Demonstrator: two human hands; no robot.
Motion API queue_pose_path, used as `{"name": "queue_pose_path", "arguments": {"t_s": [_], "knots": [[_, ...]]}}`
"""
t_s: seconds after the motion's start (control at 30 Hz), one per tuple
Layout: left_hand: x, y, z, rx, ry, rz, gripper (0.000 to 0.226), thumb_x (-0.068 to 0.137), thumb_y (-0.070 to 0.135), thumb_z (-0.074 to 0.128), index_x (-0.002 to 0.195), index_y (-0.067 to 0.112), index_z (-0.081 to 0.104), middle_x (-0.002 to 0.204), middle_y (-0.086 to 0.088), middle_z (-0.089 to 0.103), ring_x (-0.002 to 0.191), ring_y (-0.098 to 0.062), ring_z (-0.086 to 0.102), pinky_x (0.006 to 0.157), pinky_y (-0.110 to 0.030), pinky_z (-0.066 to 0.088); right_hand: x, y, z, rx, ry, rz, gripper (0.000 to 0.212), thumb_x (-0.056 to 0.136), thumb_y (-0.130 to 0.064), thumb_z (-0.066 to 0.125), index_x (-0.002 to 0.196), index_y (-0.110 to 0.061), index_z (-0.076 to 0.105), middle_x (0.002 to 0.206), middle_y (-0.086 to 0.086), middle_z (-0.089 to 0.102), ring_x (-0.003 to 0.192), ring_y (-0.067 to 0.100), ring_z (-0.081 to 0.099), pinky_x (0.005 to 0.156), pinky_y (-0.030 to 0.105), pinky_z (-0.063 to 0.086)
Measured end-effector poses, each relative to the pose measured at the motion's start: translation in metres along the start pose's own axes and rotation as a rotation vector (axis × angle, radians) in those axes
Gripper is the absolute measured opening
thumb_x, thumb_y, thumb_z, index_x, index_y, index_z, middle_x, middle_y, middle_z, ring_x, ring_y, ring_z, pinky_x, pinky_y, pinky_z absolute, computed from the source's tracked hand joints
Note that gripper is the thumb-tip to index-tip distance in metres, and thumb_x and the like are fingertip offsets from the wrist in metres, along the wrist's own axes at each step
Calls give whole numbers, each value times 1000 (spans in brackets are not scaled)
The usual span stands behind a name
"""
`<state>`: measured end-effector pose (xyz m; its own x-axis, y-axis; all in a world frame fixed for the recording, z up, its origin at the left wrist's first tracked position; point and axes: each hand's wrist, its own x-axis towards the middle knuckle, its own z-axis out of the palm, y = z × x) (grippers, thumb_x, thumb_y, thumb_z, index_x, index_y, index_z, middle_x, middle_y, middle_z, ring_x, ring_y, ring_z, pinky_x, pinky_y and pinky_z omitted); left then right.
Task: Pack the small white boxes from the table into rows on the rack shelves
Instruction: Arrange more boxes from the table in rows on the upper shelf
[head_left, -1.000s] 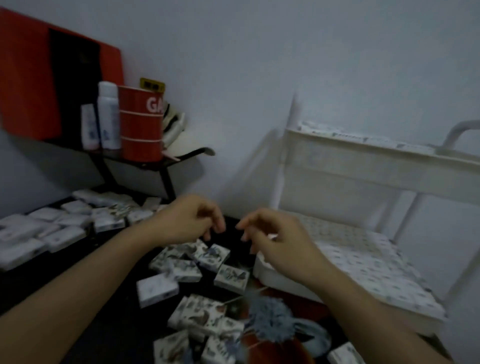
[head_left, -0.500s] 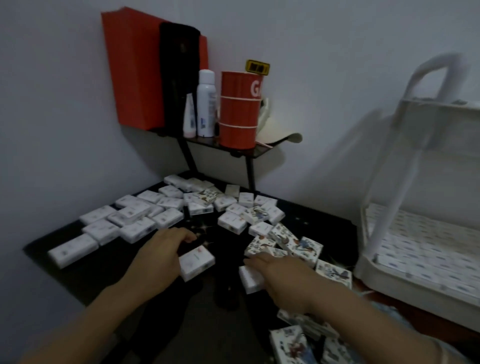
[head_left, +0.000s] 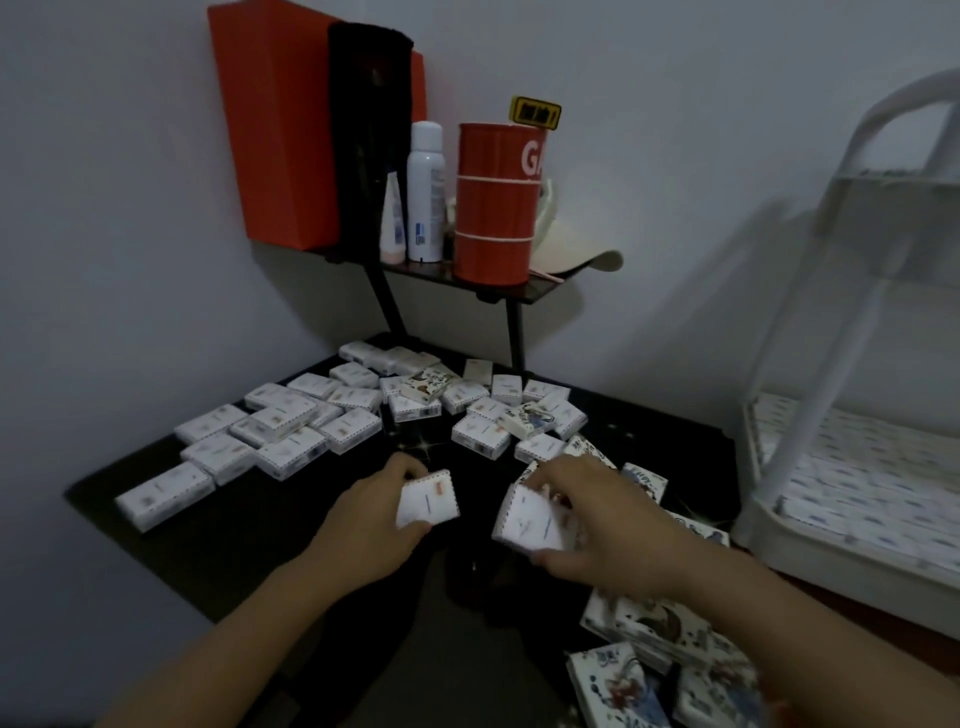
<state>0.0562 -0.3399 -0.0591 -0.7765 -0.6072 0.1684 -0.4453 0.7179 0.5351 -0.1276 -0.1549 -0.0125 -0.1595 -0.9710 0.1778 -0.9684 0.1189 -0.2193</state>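
Note:
Several small white boxes (head_left: 291, 421) lie scattered over the black table (head_left: 171, 535). My left hand (head_left: 371, 519) grips one white box (head_left: 428, 500), lifted off the table and tilted up. My right hand (head_left: 602, 525) grips another white box (head_left: 530, 522) just to the right of it, also raised. More boxes with printed pictures (head_left: 660, 631) lie under my right forearm. The white rack (head_left: 852, 374) stands at the right; its lower shelf (head_left: 852, 483) holds rows of boxes.
A small black raised shelf (head_left: 498, 288) at the table's back carries a red can (head_left: 496, 205), a white spray bottle (head_left: 425, 192), a small tube (head_left: 393, 221) and a red and black box (head_left: 306, 130). The wall is close behind.
Both hands went from the rack down to the table. Each has closed on a white box and lifted it. The view has swung left toward the table.

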Motion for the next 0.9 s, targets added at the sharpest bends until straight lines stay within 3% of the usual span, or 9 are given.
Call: {"name": "queue_pose_path", "arguments": {"t_s": [0.1, 0.17, 0.3, 0.43, 0.57, 0.63, 0.73, 0.8, 0.9], "knots": [[0, 16, -2, -319, -48, 3, 61, 83, 16, 70, 129, 41, 38, 107, 8, 58, 82, -9, 64, 62, -17, 51, -12, 9, -16, 327, 2, 124, 55, 77, -46, 75, 119, -43, 40, 115, -16, 58, 102, 2, 58, 88, 32, 51], [3, 32, -4, -438, -55, 49, 56, 84, 14, 70, 122, 47, 47, 110, 13, 59, 92, -7, 63, 71, -19, 55, -23, 17, -30, 436, 66, 188, 51, 76, -45, 78, 116, -44, 46, 106, -17, 61, 92, 3, 62, 83, 33, 54], [14, 80, -8, -649, -76, 89, 48, 85, 17, 72, 112, 52, 54, 121, 16, 58, 105, -5, 61, 89, -28, 54, -54, 31, -66, 624, 205, 225, 35, 82, -34, 72, 114, -38, 59, 107, -15, 66, 91, 8, 68, 78, 36, 58], [23, 155, -22, -748, -95, 245, 40, 78, 28, 78, 111, 44, 61, 108, 15, 67, 96, -5, 66, 82, -32, 58, -89, 39, -113, 610, 339, 277, 28, 90, -17, 66, 111, -35, 63, 96, -12, 69, 75, 17, 71, 67, 34, 59], [30, 244, -36, -734, 5, 389, 35, 73, 29, 82, 104, 26, 66, 93, 4, 71, 88, -14, 68, 76, -31, 55, -123, 43, -162, 569, 449, 325, 28, 91, -5, 62, 109, -27, 63, 93, -1, 71, 74, 21, 72, 65, 36, 60], [33, 287, -43, -741, 27, 477, 37, 71, 29, 83, 102, 21, 65, 89, 3, 71, 81, -9, 67, 69, -23, 53, -141, 44, -186, 530, 513, 335, 28, 90, -6, 63, 108, -28, 63, 92, -3, 71, 74, 19, 72, 65, 32, 60], [36, 346, -57, -787, 15, 584, 51, 65, 41, 84, 107, 30, 58, 92, 11, 68, 70, 4, 63, 55, -15, 49, -167, 48, -224, 448, 571, 349, 28, 90, -11, 64, 111, -30, 63, 93, -3, 71, 74, 17, 72, 66, 29, 60], [40, 380, -66, -854, -20, 637, 54, 67, 48, 82, 110, 32, 53, 95, 11, 68, 68, 2, 63, 56, -17, 49, -183, 53, -247, 402, 594, 369, 28, 91, -13, 64, 114, -29, 62, 95, 0, 70, 74, 18, 72, 66, 29, 60], [51, 423, -75, -882, -49, 698, 44, 75, 52, 74, 107, 25, 60, 93, 6, 70, 75, -4, 68, 63, -23, 55, -202, 63, -278, 340, 662, 412, 37, 89, -16, 66, 124, -26, 55, 103, 1, 68, 77, 15, 73, 67, 28, 60]]}}
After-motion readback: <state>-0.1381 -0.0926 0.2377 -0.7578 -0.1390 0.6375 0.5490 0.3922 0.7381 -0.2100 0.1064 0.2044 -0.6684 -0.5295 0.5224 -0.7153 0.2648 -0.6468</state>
